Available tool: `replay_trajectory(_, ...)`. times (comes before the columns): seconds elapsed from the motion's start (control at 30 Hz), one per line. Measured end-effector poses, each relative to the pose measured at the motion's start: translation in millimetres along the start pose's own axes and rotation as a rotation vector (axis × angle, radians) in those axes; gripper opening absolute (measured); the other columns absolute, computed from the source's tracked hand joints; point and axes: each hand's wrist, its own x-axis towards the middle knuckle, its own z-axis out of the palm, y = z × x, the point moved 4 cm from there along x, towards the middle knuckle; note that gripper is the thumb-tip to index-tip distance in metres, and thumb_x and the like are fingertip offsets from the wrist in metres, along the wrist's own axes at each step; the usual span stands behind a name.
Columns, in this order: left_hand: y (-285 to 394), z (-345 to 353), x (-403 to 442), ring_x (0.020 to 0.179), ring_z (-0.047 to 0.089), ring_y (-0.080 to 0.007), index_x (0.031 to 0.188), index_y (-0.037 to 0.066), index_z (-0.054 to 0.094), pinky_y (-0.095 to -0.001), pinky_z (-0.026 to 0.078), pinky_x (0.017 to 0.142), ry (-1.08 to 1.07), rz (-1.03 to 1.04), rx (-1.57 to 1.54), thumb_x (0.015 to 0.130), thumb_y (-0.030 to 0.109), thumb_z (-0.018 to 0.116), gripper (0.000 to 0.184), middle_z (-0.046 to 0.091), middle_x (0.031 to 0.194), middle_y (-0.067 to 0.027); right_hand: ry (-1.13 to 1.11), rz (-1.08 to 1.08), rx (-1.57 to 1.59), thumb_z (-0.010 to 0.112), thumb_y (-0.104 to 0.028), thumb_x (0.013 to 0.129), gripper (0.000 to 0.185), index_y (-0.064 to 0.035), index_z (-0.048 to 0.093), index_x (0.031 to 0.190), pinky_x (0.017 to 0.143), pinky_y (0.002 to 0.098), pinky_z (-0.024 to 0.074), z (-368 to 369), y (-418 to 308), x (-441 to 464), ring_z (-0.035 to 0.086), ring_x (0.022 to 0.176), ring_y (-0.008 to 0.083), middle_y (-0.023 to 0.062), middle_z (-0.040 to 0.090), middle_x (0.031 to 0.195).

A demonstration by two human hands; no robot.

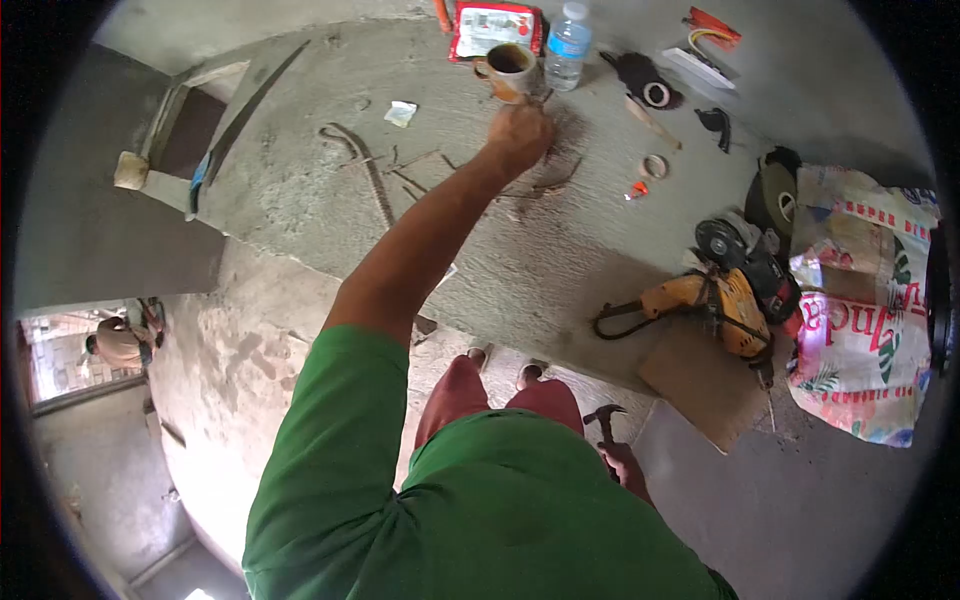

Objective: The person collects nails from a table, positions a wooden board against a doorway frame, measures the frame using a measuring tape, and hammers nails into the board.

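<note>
My left hand [522,132] is stretched out over the concrete slab, fingers closed, just in front of a mug [507,75] with dark contents. A small thin dark bit shows at the fingertips; I cannot make out what it is. Down by my right thigh, my right hand [624,463] grips a claw hammer [605,418] by its handle, head upward. Beside the mug stand a water bottle [567,50] and a red-and-white packet [495,30]. Bent metal rods [370,180] and thin sticks lie to the left of my left hand.
At the right are yellow power tools [705,300], a cardboard piece [705,385] and a printed sack [860,310]. A tape roll [653,166] and a cap [640,75] lie farther back. A handsaw [245,120] rests at the left. Another person [122,342] bends over beyond a doorway.
</note>
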Motion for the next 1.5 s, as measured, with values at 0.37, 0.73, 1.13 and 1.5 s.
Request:
replay_trajectory(0.37,-11.1,1.0,22.1,0.084,0.074,-0.0281,0.084,0.012,0.076,-0.0413,0.057,0.068,-0.035,0.176,0.091,0.086,0.017,0.062,0.015,0.076,0.089,-0.0125,-0.03,-0.044,0.056,0.072,-0.023,0.087,0.026,-0.0078,0.056,0.074,0.041,0.0339,0.0383,-10.6,-2.7,39.5,0.049,0.042,0.0156,0.0036,0.053,0.057)
replay_trajectory(0.73,-16.8,19.0,20.4,0.089,0.073,-0.0309,0.087,0.008,0.073,-0.0469,0.056,0.074,-0.065,-0.309,-0.205,0.09,0.022,0.055,0.023,0.074,0.092,-0.0158,0.017,-0.015,0.136,0.071,-0.021,0.087,0.023,-0.0049,0.058,0.078,0.04,0.0357,0.0377,-34.0,2.4,43.6,0.05,0.042,0.0166,0.0035,0.052,0.058)
replay_trajectory(1.13,-123.2,-24.8,-254.3,0.083,0.062,-0.0213,0.1,-0.003,0.071,-0.034,0.048,0.079,0.579,-1.052,-1.086,0.089,0.021,0.06,0.028,0.07,0.091,-0.0132,0.014,-0.128,0.055,0.068,-0.018,0.09,0.024,-0.0072,0.054,0.073,0.04,0.0343,0.0375,-4.9,20.6,19.0,0.048,0.043,0.0166,0.003,0.05,0.056)
replay_trajectory(1.5,-201.0,22.6,-371.7,0.094,0.061,-0.033,0.096,0.014,0.074,-0.0457,0.051,0.082,0.469,-0.922,-0.325,0.09,0.024,0.063,0.016,0.066,0.097,-0.0089,0.152,-0.357,-0.701,0.071,-0.039,0.087,0.045,0.0013,0.063,0.105,0.074,0.0477,0.0524,96.3,-101.5,-103.8,0.07,0.084,0.0362,0.0215,0.07,0.09)
